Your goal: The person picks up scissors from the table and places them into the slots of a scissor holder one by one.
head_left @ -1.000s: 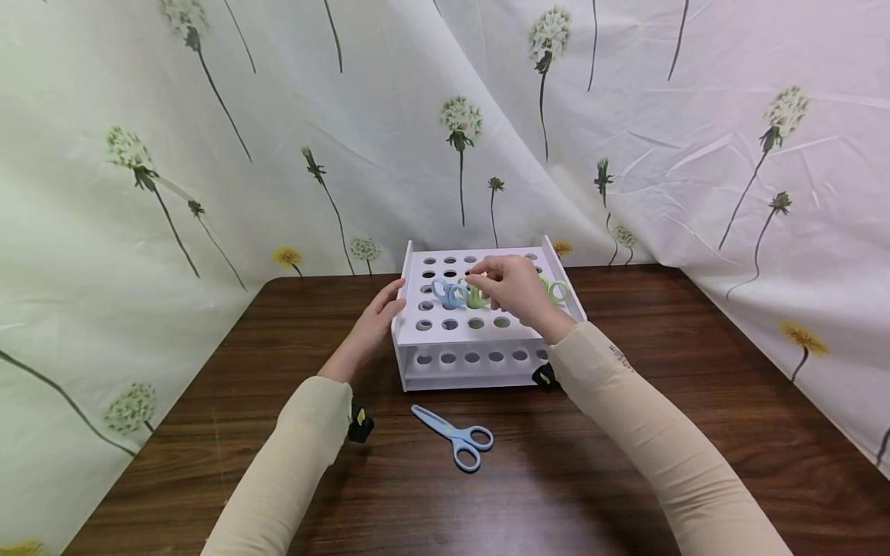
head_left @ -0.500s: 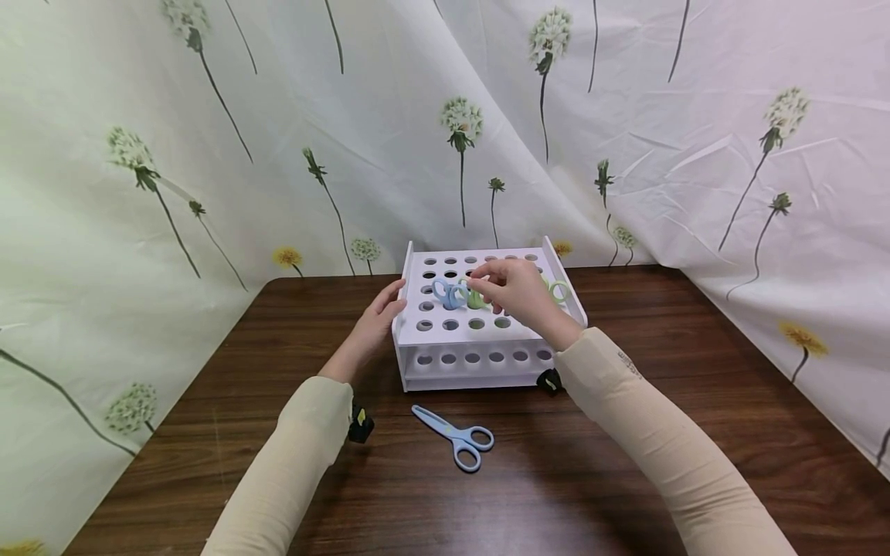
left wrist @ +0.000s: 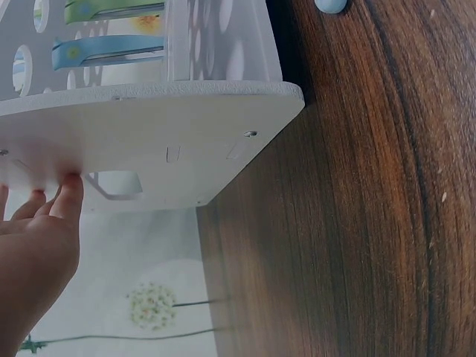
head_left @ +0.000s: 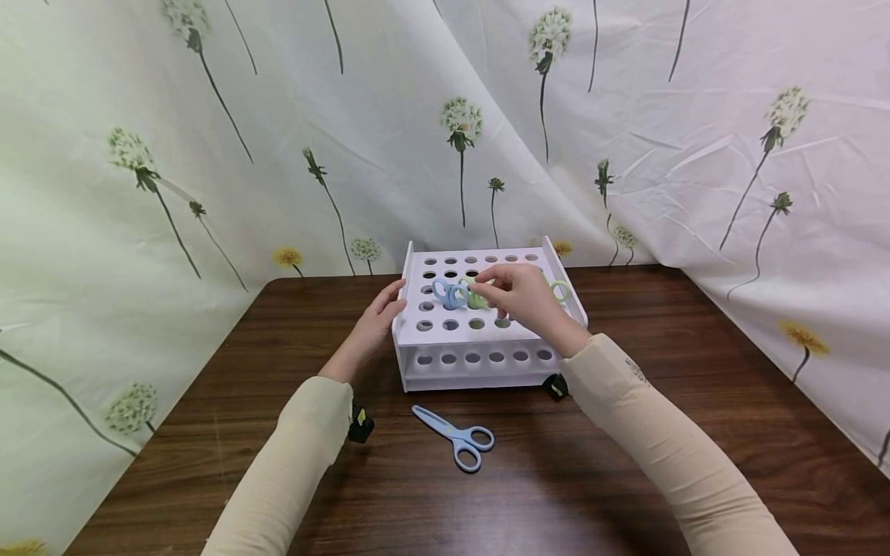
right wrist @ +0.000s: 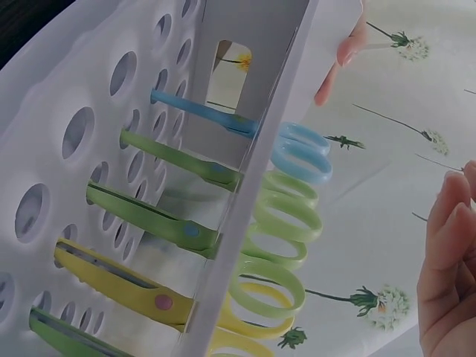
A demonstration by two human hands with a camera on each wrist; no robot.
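Note:
A white two-tier rack point(head_left: 487, 333) with rows of round holes stands on the table, and several scissors hang through its holes. In the right wrist view, blue scissors point(right wrist: 301, 152), green scissors point(right wrist: 290, 216) and yellow scissors point(right wrist: 156, 297) show their handles above the top tier. My right hand point(head_left: 524, 297) hovers over the rack with loosely bent fingers, beside the green handles. The right wrist view shows that hand point(right wrist: 450, 260) apart from the handles. My left hand point(head_left: 378, 316) rests against the rack's left side panel; its fingertips point(left wrist: 71, 186) touch the outer face.
Another pair of blue scissors point(head_left: 455, 436) lies on the brown wooden table point(head_left: 278, 347) in front of the rack. A white cloth point(head_left: 389, 116) printed with dandelions hangs behind and at both sides.
My right hand has drifted slightly right and toward me over the rack. My left hand, the rack and the blue scissors on the table stay put.

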